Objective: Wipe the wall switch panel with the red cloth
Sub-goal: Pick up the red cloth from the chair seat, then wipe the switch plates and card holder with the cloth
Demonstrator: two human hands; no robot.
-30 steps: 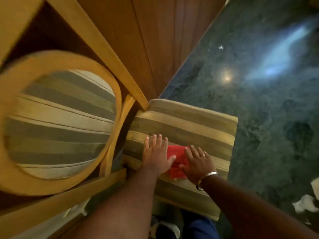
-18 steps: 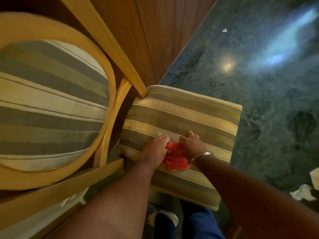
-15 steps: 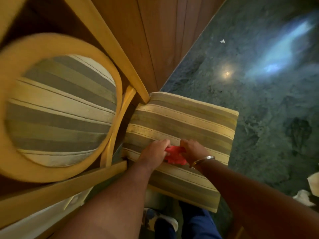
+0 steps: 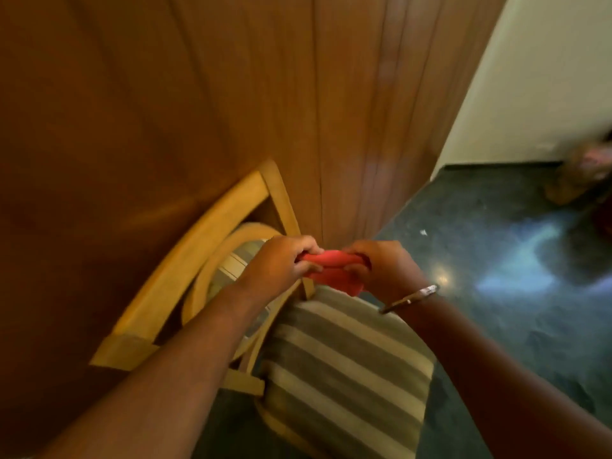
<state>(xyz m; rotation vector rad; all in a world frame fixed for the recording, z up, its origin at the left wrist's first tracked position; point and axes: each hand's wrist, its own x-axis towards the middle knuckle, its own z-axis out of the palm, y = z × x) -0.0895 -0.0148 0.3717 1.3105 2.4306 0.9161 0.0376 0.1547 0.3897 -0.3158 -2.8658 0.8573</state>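
Red cloth bunched, held in air between both hands, above striped chair seat. Left hand fingers curled closed on cloth's left end. Right hand clenched on right end; bangle on wrist. Wood-panelled wall behind.

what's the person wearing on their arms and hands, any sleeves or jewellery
Both forearms are bare, with no sleeves in view and no gloves on the left hand or right hand. The only thing worn is a thin silver-coloured metal bangle around the right wrist. The picture is too blurred to tell whether any ring is on the fingers.
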